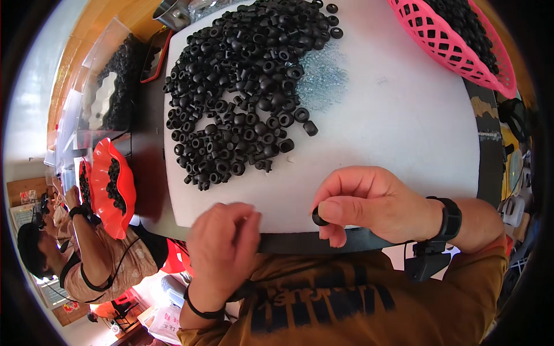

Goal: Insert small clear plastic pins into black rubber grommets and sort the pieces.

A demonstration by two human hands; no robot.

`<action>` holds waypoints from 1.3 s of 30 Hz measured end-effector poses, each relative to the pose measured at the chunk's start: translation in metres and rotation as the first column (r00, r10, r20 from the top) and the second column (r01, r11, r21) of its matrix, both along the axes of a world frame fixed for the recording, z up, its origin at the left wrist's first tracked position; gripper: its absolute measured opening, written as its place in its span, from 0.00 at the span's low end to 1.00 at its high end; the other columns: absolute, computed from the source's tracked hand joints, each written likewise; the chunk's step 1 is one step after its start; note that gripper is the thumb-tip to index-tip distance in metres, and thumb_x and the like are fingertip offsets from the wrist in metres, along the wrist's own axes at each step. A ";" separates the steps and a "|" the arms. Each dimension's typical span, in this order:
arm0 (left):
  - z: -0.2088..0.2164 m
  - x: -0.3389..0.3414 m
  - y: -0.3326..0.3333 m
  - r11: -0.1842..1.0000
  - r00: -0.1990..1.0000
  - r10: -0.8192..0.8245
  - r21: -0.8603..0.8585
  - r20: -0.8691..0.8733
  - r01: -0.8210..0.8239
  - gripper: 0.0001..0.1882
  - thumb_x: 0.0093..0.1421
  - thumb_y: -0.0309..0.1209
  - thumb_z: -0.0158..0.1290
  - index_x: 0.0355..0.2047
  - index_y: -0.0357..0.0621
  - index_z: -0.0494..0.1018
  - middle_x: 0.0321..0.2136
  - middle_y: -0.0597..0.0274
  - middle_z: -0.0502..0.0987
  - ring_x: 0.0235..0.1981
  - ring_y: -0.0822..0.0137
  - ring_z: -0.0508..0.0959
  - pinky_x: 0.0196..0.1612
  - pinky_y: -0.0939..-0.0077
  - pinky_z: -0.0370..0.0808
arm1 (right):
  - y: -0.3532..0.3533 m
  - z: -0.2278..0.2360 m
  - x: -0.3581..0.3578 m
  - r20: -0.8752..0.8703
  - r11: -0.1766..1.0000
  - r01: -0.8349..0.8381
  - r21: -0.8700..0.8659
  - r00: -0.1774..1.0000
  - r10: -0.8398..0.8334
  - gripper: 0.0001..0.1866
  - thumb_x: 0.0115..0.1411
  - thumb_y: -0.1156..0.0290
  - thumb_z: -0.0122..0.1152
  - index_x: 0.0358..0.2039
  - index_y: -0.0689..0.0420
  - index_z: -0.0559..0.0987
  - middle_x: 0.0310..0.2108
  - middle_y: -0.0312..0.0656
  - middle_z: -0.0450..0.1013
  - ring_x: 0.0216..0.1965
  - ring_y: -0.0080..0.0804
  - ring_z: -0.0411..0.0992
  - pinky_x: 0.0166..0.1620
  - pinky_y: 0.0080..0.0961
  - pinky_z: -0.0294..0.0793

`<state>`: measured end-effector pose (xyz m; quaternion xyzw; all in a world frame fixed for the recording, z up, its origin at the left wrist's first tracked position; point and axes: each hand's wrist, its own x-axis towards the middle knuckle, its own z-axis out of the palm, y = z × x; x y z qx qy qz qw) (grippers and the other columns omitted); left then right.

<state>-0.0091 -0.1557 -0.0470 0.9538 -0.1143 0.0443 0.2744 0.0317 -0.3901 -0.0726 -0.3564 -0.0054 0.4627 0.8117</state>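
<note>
My right hand (375, 207) pinches a small round black rubber part (318, 217) between thumb and fingers, just over the near edge of the white mat. To its left, my left hand (225, 245) hovers at the same edge, back upward, slightly blurred. Its fingers are curled in, and whatever they may hold is hidden. Beyond both hands, a big heap of black rubber rings and caps (242, 86) spreads over the left half of the white mat (404, 144). Small clear bluish bits (323, 78) lie against the heap's right side.
A pink lattice basket (444, 49) of black parts stands at the far right. Left of the mat are a red-edged phone (156, 56), a clear bin (109, 86) and a red scalloped bowl (112, 190). A metal cup (172, 14) stands behind. A co-worker (104, 254) sits at left.
</note>
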 end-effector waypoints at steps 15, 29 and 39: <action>0.078 0.099 -0.079 0.894 0.890 -0.440 0.040 -0.116 0.447 0.04 0.54 0.20 0.51 0.31 0.35 0.71 0.22 0.63 0.70 0.23 0.73 0.69 0.28 0.81 0.65 | -0.002 -0.002 -0.006 0.310 0.875 -0.480 0.062 0.843 0.440 0.11 0.61 0.67 0.59 0.38 0.61 0.75 0.32 0.32 0.74 0.34 0.14 0.69 0.38 0.14 0.68; 0.016 0.134 -0.111 0.832 0.890 -0.406 0.319 -0.208 0.454 0.18 0.53 0.24 0.52 0.44 0.35 0.66 0.40 0.48 0.68 0.35 0.49 0.72 0.39 0.64 0.70 | 0.000 -0.018 -0.006 0.426 0.912 -0.406 0.056 0.836 0.346 0.14 0.54 0.62 0.61 0.31 0.62 0.76 0.26 0.36 0.73 0.29 0.21 0.68 0.33 0.22 0.68; 0.022 0.126 -0.109 0.852 0.832 -0.474 0.089 -0.287 0.516 0.16 0.52 0.20 0.51 0.42 0.35 0.67 0.40 0.48 0.69 0.36 0.47 0.73 0.39 0.62 0.71 | 0.003 -0.020 -0.007 0.450 0.929 -0.365 0.058 0.841 0.302 0.12 0.51 0.66 0.61 0.28 0.63 0.75 0.21 0.37 0.72 0.24 0.22 0.68 0.28 0.21 0.66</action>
